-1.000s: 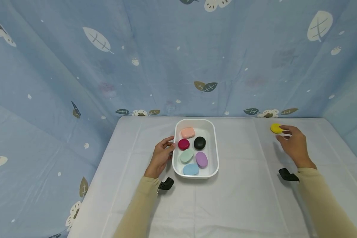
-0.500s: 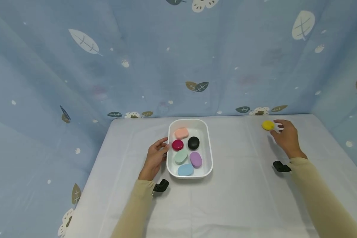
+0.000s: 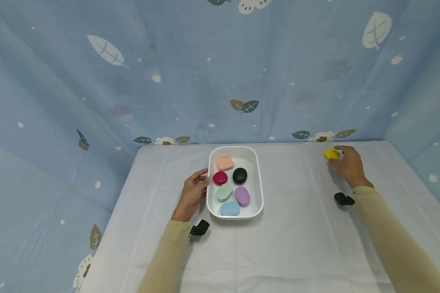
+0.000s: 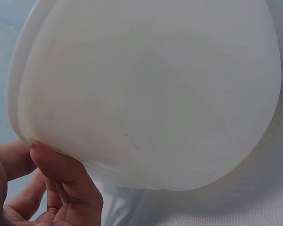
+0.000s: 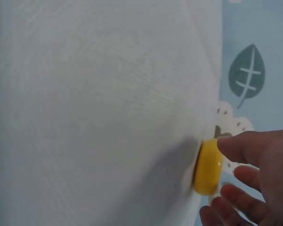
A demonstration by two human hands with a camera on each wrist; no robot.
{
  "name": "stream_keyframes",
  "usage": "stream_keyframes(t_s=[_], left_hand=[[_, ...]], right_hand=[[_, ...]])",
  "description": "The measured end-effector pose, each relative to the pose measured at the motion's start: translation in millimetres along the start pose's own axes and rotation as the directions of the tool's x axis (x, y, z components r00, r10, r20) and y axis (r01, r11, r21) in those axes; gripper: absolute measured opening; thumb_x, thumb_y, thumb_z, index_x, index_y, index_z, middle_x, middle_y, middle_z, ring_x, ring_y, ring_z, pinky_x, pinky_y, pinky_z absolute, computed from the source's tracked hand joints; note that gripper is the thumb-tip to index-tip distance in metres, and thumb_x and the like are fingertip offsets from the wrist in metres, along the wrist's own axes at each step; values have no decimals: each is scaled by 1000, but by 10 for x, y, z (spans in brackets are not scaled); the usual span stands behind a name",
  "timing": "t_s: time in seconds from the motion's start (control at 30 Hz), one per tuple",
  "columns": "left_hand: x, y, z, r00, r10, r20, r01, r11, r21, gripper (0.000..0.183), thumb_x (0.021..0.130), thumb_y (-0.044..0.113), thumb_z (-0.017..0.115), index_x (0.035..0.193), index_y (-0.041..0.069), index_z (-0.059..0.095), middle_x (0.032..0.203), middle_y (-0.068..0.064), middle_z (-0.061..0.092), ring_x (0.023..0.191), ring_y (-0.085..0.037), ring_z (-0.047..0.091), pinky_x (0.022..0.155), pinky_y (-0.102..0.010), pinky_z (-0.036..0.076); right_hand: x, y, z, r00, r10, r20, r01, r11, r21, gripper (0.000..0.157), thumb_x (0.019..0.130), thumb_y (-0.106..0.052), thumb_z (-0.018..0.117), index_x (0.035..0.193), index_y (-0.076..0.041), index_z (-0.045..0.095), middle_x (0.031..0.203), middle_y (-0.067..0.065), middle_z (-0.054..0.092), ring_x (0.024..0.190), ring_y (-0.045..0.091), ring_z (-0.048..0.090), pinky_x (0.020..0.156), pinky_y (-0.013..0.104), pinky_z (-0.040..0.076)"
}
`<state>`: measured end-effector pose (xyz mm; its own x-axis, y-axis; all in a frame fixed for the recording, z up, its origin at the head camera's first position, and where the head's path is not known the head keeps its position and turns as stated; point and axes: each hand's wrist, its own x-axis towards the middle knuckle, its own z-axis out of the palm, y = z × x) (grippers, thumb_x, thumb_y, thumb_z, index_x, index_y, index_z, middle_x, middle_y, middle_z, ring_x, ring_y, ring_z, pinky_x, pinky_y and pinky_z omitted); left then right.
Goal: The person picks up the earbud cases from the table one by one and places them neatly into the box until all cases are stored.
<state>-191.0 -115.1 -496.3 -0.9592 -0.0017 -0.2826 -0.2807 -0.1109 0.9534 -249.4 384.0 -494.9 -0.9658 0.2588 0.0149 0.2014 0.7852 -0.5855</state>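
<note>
My left hand (image 3: pixel 192 194) holds the left side of a white plastic tray (image 3: pixel 258 183), thumb at the rim and other fingers bent outside it. The left wrist view shows the thumb (image 4: pixel 61 169) against the tray's wall (image 4: pixel 155 94). Inside lie oval and rounded soap-like pieces: pink (image 3: pixel 225 163), red (image 3: pixel 220 178), black (image 3: pixel 240 176), mint (image 3: pixel 224 192), purple (image 3: pixel 243 196) and light blue (image 3: pixel 229 208). At the back right, my right hand (image 3: pixel 349 166) reaches around a yellow soap-like piece (image 5: pixel 208 167). Its thumb is right at the top edge, with loosely bent fingers below.
A white cloth (image 3: pixel 289 244) covers the table. Blue patterned curtains (image 3: pixel 190 81) hang behind and beside it, close to the yellow piece. Black camera mounts (image 3: pixel 199 228) stick out from both wrists.
My right hand has moved left and closer to the yellow piece, its thumb and fingers now around its right side. The left hand stays at the tray. The head view has shifted slightly.
</note>
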Motion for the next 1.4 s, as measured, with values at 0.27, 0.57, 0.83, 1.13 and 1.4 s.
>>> stream_keyframes(t_s=[0.27,0.57,0.83,1.13,1.4], left_hand=[[-13,16,23,1000,-4,-16,4,1000,0,41,106,9,64,147,7,60,116,-9,56,84,-15,58,65,-25,52],[8,0,8,1000,-1,-16,1,1000,-10,41,106,8,64,147,5,60,114,-9,55,84,-16,58,64,-24,51],[-3,8,15,1000,-3,-14,3,1000,1,41,107,8,63,147,5,60,116,-9,55,88,-18,58,68,-26,52],[-15,13,23,1000,-9,-11,9,1000,0,41,107,9,63,147,7,60,117,-9,55,89,-18,59,68,-27,53],[1,19,16,1000,-7,-10,7,1000,-3,41,107,10,64,148,7,60,116,-9,55,87,-16,58,67,-25,52]], right_hand=[[49,12,34,999,6,44,-7,1000,22,56,100,-3,62,150,15,43,151,42,38,138,59,39,116,69,33],[97,-36,55,999,-35,18,35,999,-28,52,99,0,64,145,18,47,145,44,43,131,58,44,114,69,36],[58,-43,74,998,-59,18,59,998,-16,51,99,1,66,144,18,48,143,44,45,130,58,44,114,69,36],[-233,-302,120,990,-141,0,141,988,66,52,99,4,68,145,15,48,144,41,45,128,57,47,107,68,44],[-524,-670,159,942,-331,-50,334,936,107,49,92,10,75,137,15,55,137,37,53,124,56,54,101,67,50]])
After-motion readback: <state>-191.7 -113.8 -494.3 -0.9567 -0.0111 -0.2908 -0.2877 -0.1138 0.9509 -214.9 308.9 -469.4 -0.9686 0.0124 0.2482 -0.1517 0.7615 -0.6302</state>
